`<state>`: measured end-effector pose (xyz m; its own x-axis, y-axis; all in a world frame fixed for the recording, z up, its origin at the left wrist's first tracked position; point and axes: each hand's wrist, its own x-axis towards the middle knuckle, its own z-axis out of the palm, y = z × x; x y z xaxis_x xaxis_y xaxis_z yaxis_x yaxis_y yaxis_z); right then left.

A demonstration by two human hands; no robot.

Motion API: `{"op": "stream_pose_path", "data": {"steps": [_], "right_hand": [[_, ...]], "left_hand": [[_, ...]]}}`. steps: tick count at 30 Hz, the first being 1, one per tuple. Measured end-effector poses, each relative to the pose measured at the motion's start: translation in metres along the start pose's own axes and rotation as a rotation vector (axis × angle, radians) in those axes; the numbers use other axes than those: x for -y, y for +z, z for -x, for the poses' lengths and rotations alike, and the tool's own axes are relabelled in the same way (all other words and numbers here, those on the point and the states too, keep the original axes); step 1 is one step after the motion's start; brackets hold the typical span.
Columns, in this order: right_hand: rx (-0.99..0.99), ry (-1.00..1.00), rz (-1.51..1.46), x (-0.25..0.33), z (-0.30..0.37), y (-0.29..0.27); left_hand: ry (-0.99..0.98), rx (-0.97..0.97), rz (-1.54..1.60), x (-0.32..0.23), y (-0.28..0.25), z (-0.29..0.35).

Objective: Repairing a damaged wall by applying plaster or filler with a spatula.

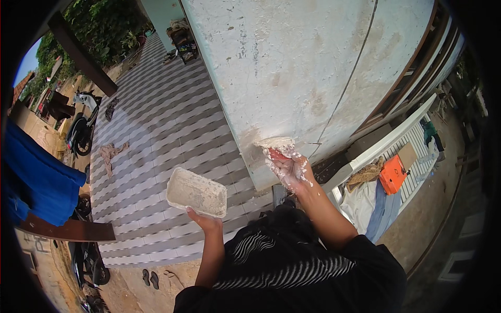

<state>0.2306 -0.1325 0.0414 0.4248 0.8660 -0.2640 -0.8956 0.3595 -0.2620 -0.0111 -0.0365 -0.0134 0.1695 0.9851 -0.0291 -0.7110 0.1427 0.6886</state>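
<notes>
My left hand [204,219] grips the near edge of a shallow rectangular tub [223,204], its inside coated with grey-beige putty. In my right hand [295,173], smeared with white putty, is a putty scraper [278,153]; a reddish part of it shows between the fingers. Thick putty [274,142] covers its far edge, which is at the low part of the wall [282,78], near the corner. Whether the blade touches the wall I cannot tell. The pale wall has chipped paint, brownish stains and a long dark line like a crack or cable.
Left of the wall stretches a striped tiled porch [156,130] with a crumpled cloth [111,156]. A blue cloth [39,172] hangs at far left, near a parked motorbike [83,122]. To the right, a white slatted panel [412,143] bears an orange bag [393,175] and fabrics.
</notes>
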Motion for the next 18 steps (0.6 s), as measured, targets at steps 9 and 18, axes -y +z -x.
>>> {"op": "stream_pose_path", "data": {"steps": [9, 18], "right_hand": [[-0.219, 0.23, 0.172, -0.039, -0.02, -0.123], [-0.309, 0.204, 0.088, -0.105, -0.088, -0.18]], "left_hand": [[0.001, 0.022, -0.005, -0.002, 0.004, -0.004], [0.018, -0.029, -0.018, -0.004, -0.004, -0.002]]}}
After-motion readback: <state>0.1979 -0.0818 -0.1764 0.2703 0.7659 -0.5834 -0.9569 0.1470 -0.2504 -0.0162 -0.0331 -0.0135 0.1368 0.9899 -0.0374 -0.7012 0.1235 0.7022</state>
